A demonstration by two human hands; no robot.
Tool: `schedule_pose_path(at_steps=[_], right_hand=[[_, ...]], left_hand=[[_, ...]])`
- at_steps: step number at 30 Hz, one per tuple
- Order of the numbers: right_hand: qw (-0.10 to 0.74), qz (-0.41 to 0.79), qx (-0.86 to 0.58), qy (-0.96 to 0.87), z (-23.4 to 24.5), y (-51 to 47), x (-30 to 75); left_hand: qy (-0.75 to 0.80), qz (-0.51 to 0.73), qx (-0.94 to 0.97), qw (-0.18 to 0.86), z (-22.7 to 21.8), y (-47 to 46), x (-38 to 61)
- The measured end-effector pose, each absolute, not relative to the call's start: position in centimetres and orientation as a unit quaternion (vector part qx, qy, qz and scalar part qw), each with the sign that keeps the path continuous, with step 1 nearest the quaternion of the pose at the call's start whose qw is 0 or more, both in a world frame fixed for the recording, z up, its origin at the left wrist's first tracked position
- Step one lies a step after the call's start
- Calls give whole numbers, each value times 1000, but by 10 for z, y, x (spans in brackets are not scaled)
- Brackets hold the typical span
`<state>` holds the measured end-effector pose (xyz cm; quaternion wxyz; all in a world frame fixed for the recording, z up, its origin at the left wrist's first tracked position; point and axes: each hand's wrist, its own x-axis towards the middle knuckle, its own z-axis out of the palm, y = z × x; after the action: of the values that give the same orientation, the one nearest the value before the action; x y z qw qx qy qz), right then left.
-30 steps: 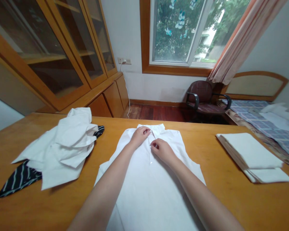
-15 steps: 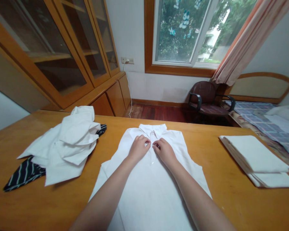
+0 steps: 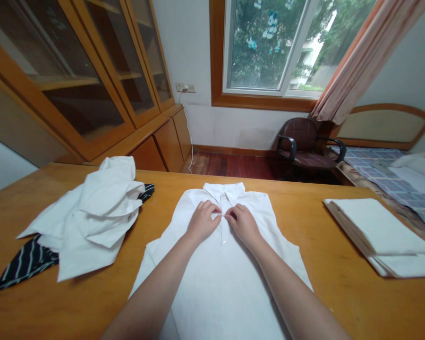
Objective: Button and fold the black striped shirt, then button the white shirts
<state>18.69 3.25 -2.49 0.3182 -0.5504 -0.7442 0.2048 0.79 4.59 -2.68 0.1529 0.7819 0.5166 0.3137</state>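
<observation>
A white collared shirt [image 3: 223,278] lies spread front side up on the wooden table, its collar [image 3: 224,190] toward the far edge. My left hand [image 3: 204,220] pinches the left side of the shirt's front opening just below the collar. Facing it, my right hand [image 3: 243,222] pinches the other side, fingertips and thumb closed. Between the two hands only a narrow gap shows, over the button placket [image 3: 224,236]. Whether a button sits between the fingers is too small to tell.
Crumpled white garments [image 3: 92,217] lie on the left of the table [image 3: 156,203], with a black striped cloth [image 3: 26,262] under them. A folded white stack [image 3: 378,226] sits on the right. Beyond the far edge stand a chair [image 3: 301,141] and a glass-door cabinet [image 3: 92,89].
My right hand's fingertips have closed together at the placket, near my left fingertips. Both hands stay at the same spot on the shirt. The view has shifted slightly.
</observation>
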Motion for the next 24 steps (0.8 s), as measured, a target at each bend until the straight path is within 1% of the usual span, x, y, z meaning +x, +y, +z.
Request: schedule_pose_path(at_steps=[6,16,24], right_hand=[[329,213,-547,-740,-28,34,189],[348,227,-546,-727,-30,36,188],[333,220,-557,-728,-28,34,188]], left_hand=[[510,315,778,189,-27,48,7],[497,335,774,204,-27,49,6],[501,332,769,217,-29,51,6]])
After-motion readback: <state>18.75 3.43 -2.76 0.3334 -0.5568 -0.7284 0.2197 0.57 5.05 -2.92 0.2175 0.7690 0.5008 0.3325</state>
